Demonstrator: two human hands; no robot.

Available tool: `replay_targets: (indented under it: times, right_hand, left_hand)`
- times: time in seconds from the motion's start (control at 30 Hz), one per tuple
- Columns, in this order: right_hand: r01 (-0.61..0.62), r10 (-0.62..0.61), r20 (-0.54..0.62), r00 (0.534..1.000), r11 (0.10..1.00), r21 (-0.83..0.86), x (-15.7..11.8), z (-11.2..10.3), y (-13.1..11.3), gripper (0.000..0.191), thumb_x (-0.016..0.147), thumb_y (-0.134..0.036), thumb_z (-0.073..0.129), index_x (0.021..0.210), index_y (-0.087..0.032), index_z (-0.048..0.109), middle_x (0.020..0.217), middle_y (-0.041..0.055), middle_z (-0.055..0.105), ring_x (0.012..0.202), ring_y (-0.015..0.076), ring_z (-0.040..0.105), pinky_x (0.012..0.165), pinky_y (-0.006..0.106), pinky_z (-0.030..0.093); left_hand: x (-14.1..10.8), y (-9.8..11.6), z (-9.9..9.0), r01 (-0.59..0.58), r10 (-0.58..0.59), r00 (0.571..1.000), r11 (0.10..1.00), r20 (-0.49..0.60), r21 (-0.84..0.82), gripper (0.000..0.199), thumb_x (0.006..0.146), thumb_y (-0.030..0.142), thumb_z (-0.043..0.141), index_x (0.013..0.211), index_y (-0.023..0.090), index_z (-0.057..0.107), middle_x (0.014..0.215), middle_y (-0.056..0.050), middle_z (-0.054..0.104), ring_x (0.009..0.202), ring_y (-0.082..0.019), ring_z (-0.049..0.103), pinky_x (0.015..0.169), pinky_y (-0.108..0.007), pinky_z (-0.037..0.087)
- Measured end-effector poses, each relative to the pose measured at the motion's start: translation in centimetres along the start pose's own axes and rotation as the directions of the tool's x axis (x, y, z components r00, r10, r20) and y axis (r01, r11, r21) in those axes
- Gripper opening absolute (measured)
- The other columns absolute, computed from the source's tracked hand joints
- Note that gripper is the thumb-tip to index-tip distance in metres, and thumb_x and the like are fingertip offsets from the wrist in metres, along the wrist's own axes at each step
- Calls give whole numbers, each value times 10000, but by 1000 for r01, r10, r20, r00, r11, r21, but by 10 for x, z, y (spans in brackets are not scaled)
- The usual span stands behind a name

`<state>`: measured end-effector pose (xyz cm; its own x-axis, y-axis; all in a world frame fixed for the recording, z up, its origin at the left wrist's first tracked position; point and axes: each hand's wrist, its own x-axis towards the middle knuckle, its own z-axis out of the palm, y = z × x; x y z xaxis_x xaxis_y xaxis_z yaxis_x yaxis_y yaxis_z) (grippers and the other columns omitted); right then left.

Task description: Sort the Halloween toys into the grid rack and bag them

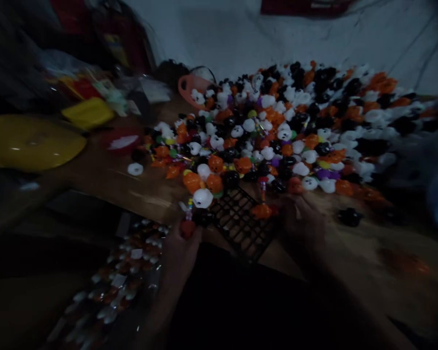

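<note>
Pinched in my left hand (pixel 178 250) is a small toy (pixel 188 227) with a red-orange end and a clear tube of coloured beads pointing up. My right hand (pixel 302 218) is at the front of the heap, dark and blurred, so its grip is not clear. Just left of it, an orange figure toy (pixel 262 211) with a bead-filled tube lies over a black plastic grid (pixel 241 226). A white toy head (pixel 203 198) and several orange ones rest between my hands. Behind them spreads a large heap of toys (pixel 270 126) in orange, white, black and purple.
At the left are a yellow rounded object (pixel 32 142), a red dish (pixel 121 141) and a yellow container (pixel 88 113). An orange handled basket (pixel 194 88) stands by the wall. More toys in clear plastic (pixel 124 277) sit below the table edge. A black piece (pixel 350 217) lies right.
</note>
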<state>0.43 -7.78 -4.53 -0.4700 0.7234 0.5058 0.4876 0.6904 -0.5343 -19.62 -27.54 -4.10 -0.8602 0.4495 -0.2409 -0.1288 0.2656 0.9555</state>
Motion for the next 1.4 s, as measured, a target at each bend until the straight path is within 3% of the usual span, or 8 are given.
replay_targets:
  times: [0.17,0.27,0.37,0.47,0.57,0.8,1.0,1.4]
  right_hand:
    - [202,-205,-99,974,979,-43,-8,-5,-40,210,862,-149,521,1030,-229,617,951,90,657,932,264,607,862,432,469]
    - [139,-203,207,957,948,288,-20,-3,-85,243,869,-174,531,1088,-240,609,1021,59,673,910,213,641,792,347,530]
    - [-25,-318,486,814,817,577,-29,6,-121,381,872,-167,513,1244,-244,548,1169,46,648,1060,197,620,876,326,529]
    - [-151,-408,582,704,715,683,-34,13,-131,384,899,-163,482,1273,-237,531,1190,34,644,1137,175,585,997,329,458]
    - [-164,-362,619,697,760,629,-32,13,-124,230,924,-199,481,1103,-207,625,1019,40,689,949,167,643,848,298,505]
    - [-65,-319,586,744,839,540,-25,13,-113,157,919,-237,540,844,-185,667,837,18,680,792,139,618,764,271,465]
    - [-157,-103,605,789,919,362,-21,5,-105,84,814,-213,682,896,-199,676,880,-6,697,775,121,642,685,219,470]
    - [-105,-64,601,797,965,242,-34,1,-95,114,787,-177,665,858,-207,581,778,-25,650,674,121,600,597,224,449]
  left_hand:
    - [-20,9,-20,186,-142,975,942,172,-279,339,660,411,693,680,199,429,504,82,420,373,-46,337,341,-155,214]
    - [-44,15,-34,356,-226,910,856,348,-376,406,645,453,688,680,208,366,529,99,319,365,-27,250,326,-144,193]
    - [-63,17,-39,481,-267,843,762,467,-433,435,676,504,667,667,202,353,523,104,222,349,-14,159,302,-133,169]
    - [-70,15,-33,608,-253,762,597,595,-524,402,700,443,690,658,189,381,498,103,211,335,-6,138,293,-114,170]
    - [-66,12,-22,658,-249,720,540,647,-524,408,674,386,732,624,181,382,469,103,253,320,-5,171,283,-117,164]
    - [-63,12,-15,530,-270,832,648,486,-547,311,784,318,661,637,168,432,530,69,459,378,-24,383,343,-118,286]
    - [-54,23,-28,270,-205,953,908,223,-320,344,762,322,660,1065,203,547,568,68,523,374,-47,397,332,-131,264]
    - [-58,31,-21,53,-50,946,999,321,-1,424,817,458,632,1157,213,571,582,53,499,451,-63,427,382,-160,314]
